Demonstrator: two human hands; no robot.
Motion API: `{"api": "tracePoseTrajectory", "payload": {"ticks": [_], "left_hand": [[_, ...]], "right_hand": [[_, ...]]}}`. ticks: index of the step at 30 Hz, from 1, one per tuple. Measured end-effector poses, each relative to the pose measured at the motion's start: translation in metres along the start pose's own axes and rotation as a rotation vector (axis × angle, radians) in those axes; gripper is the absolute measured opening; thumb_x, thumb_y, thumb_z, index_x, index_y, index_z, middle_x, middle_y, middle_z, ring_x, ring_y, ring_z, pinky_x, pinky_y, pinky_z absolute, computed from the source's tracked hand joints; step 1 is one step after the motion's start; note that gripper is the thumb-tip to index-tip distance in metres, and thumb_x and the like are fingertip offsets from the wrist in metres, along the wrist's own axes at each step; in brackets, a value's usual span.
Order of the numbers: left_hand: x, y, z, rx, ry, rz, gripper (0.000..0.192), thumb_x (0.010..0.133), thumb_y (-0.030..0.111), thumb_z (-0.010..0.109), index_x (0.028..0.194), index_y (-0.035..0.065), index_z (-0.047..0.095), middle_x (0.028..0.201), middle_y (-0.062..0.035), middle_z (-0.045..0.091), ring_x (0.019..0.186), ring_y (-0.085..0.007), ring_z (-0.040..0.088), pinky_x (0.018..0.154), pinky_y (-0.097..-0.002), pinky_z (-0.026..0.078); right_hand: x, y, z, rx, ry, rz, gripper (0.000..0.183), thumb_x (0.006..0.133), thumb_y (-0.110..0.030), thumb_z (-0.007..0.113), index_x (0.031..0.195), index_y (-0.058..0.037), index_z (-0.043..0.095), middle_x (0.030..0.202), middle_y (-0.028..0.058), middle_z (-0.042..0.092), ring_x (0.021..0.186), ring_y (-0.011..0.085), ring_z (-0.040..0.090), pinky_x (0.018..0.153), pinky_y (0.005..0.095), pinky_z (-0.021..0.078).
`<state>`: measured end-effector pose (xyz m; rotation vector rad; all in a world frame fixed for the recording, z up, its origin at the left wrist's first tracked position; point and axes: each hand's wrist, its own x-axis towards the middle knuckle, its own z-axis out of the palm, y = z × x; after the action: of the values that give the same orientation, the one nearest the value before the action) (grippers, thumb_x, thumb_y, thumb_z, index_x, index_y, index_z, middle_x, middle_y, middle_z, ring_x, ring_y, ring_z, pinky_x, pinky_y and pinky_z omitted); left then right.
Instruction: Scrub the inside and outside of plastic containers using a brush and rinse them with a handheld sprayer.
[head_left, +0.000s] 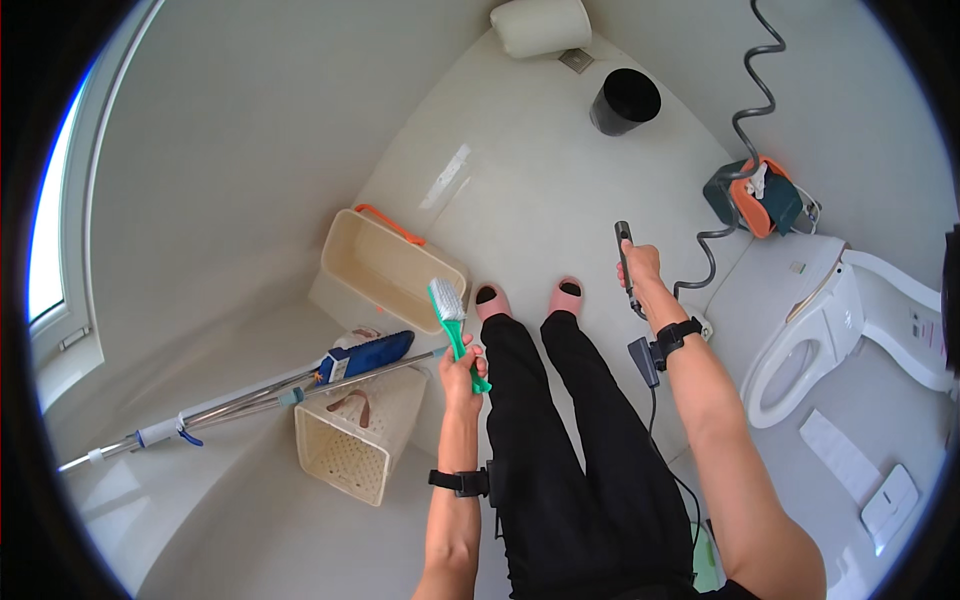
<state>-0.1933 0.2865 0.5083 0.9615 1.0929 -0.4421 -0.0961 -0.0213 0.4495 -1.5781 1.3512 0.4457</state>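
My left hand grips the green handle of a scrub brush, its white bristles pointing up and away from me. Out to the right, my right hand is closed around a dark handheld sprayer. A grey coiled hose hangs down the wall and drops behind my right forearm; a short dark line leaves the sprayer's lower end. Just beyond the brush head lies a beige rectangular bucket with an orange handle. My feet in pink slippers stand between the two hands.
A white toilet with raised lid stands right. Behind it sits an orange and dark green bin. A mop with blue head lies across a beige perforated basket at left. Ahead are a black bin and a floor drain.
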Motion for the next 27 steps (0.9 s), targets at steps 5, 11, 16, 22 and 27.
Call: {"api": "tracePoseTrajectory", "payload": {"ticks": [5, 11, 16, 22, 27], "left_hand": [[0.004, -0.002, -0.007, -0.006, 0.083, -0.001, 0.025, 0.084, -0.003, 0.042, 0.11, -0.0034, 0.044, 0.075, -0.0063, 0.052, 0.052, -0.011, 0.045, 0.044, -0.0221, 0.036], [-0.003, 0.003, 0.015, -0.035, 0.075, -0.051, 0.027, 0.084, -0.003, 0.044, 0.111, -0.0025, 0.044, 0.074, -0.0053, 0.052, 0.052, -0.0109, 0.044, 0.044, -0.0219, 0.035], [-0.015, 0.008, -0.001, -0.015, 0.156, -0.055, 0.026, 0.085, -0.002, 0.043, 0.111, -0.0031, 0.043, 0.075, -0.0055, 0.052, 0.052, -0.0103, 0.044, 0.045, -0.0215, 0.035], [-0.032, 0.009, -0.033, -0.027, 0.202, -0.022, 0.028, 0.084, -0.003, 0.042, 0.112, -0.0029, 0.043, 0.075, -0.0061, 0.051, 0.052, -0.0105, 0.044, 0.045, -0.0216, 0.035], [-0.053, 0.019, -0.077, -0.048, 0.288, -0.004, 0.028, 0.084, -0.003, 0.042, 0.112, -0.0024, 0.043, 0.075, -0.0062, 0.051, 0.052, -0.0108, 0.044, 0.044, -0.0217, 0.036]], "right_hand": [[-0.001, 0.01, 0.0, -0.157, -0.112, -0.012, 0.032, 0.083, -0.026, 0.056, 0.069, 0.0019, 0.053, 0.056, 0.0081, 0.053, 0.041, 0.0167, 0.05, 0.035, 0.0298, 0.0404], [-0.014, 0.024, 0.004, -0.468, -0.31, -0.108, 0.033, 0.081, -0.028, 0.057, 0.068, 0.002, 0.054, 0.054, 0.0076, 0.052, 0.04, 0.0161, 0.05, 0.035, 0.0297, 0.0404], [-0.078, 0.027, 0.072, -0.542, -0.598, -0.08, 0.028, 0.081, -0.027, 0.057, 0.074, 0.0004, 0.058, 0.059, 0.012, 0.057, 0.043, 0.0192, 0.054, 0.04, 0.0323, 0.043], [-0.098, 0.038, 0.15, -0.527, -0.548, -0.178, 0.032, 0.081, -0.027, 0.056, 0.073, 0.0039, 0.058, 0.056, 0.0143, 0.057, 0.044, 0.023, 0.055, 0.044, 0.0351, 0.0446], [-0.112, 0.024, 0.185, -0.413, -0.576, -0.046, 0.033, 0.081, -0.024, 0.057, 0.068, 0.0062, 0.056, 0.056, 0.0153, 0.056, 0.043, 0.0225, 0.054, 0.042, 0.0352, 0.0436]]}}
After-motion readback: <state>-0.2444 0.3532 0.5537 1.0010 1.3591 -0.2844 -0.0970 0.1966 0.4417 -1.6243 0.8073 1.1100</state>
